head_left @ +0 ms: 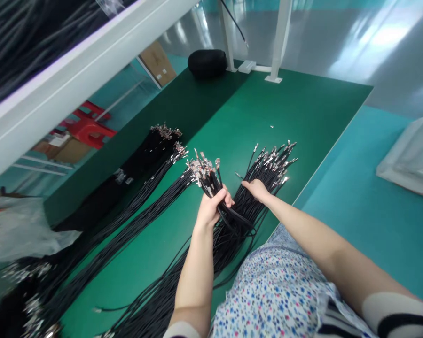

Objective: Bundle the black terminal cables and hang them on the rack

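My left hand (215, 204) is wrapped round a bunch of black cables (211, 180), whose shiny metal end terminals point up and away from me. Just to its right, my right hand (257, 190) pinches a single black cable (240, 176) near its terminal end. Under and beside both hands lies a large loose pile of similar cables (268, 164), fanned out at its far end. The cables run back toward the lower left, beneath my left forearm. My right fingers partly hide where they meet the pile.
More cable bundles (144, 202) lie lengthwise on the green tabletop (232, 126), left of my hands. A clear plastic bag (24, 227) rests at the left. A white shelf beam (91, 51) crosses the upper left. A black case (207, 63) sits by the far posts.
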`<action>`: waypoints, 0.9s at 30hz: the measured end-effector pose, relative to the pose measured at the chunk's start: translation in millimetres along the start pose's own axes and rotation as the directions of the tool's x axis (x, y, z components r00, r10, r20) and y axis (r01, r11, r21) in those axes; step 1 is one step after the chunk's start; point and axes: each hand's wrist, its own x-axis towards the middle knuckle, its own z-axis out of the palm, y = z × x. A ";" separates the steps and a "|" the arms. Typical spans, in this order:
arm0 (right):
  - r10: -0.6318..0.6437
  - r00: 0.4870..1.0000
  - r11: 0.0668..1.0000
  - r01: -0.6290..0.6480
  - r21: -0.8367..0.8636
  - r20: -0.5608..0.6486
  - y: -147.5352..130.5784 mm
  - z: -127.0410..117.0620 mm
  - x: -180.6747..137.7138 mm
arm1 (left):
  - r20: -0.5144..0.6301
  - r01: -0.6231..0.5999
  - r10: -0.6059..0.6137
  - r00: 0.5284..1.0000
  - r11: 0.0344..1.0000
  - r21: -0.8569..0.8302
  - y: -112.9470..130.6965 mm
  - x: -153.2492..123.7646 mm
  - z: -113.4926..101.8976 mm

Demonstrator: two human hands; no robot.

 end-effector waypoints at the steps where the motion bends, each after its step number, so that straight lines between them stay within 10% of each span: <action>1: -0.005 1.000 0.998 0.005 -0.070 -0.011 0.2 0.3 0.8 | 0.000 0.002 -0.002 1.000 1.000 0.000 -0.1 0.0 -0.1; 8: -0.107 0.993 0.965 0.091 -0.246 -0.051 -9.9 -10.5 -16.6 | -0.038 -0.009 0.009 0.999 1.000 -0.004 -0.6 2.8 -2.5; 14: -0.542 0.832 0.838 0.523 0.156 0.120 -29.9 -6.1 -81.6 | -0.144 0.025 -0.024 0.989 1.000 0.006 6.4 4.4 -7.3; 21: -0.508 0.860 0.728 0.464 0.505 -0.058 -42.1 3.2 -112.5 | -0.078 0.040 -0.033 0.996 0.996 0.084 9.3 -9.8 2.1; 27: -0.584 0.770 0.754 0.397 0.523 0.258 -47.8 -13.7 -112.9 | -0.070 -0.046 0.043 0.997 0.998 -0.038 -5.2 -12.5 16.5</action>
